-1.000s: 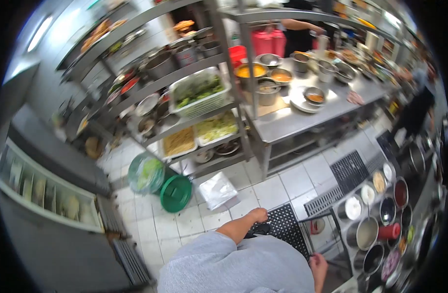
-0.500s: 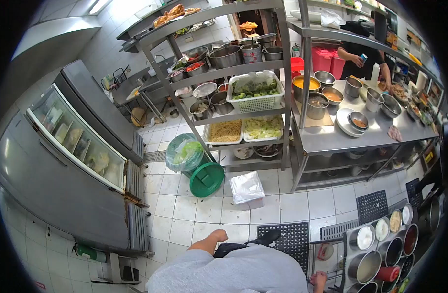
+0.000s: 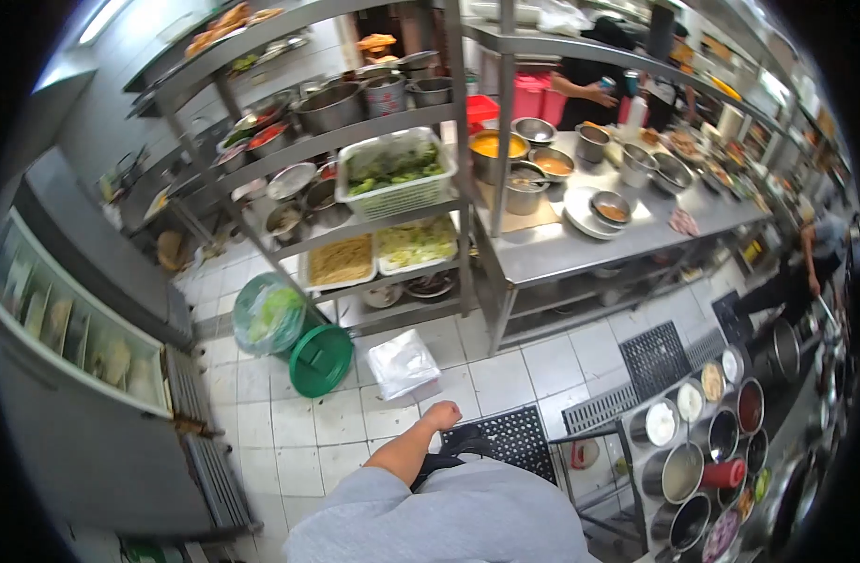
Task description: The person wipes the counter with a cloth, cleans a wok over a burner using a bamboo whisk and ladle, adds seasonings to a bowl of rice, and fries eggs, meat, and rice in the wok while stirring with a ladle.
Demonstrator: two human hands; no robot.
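Observation:
My left hand (image 3: 442,415) hangs in front of my body, its fingers curled into a loose fist with nothing showing in it. It touches nothing and is over the tiled floor. Closest to it in view is a white plastic-wrapped bundle (image 3: 403,364) on the floor, just ahead. A black perforated rubber mat (image 3: 509,441) lies to its right, by my feet. My right hand is out of view. Left of the bundle, a green lid (image 3: 321,361) leans against a bin lined with a clear bag (image 3: 268,314).
A metal shelf rack (image 3: 373,228) holds pots, a basket of greens (image 3: 397,174) and a tray of noodles (image 3: 341,261). A steel worktable (image 3: 533,253) stands right of it. Pots of sauces (image 3: 681,472) fill a stand at lower right. Other people stand behind the worktable and at far right.
My view has turned to the right, so the rack, bin and fridges sit further left. My right hand has left the view. A person at far right has come into sight.

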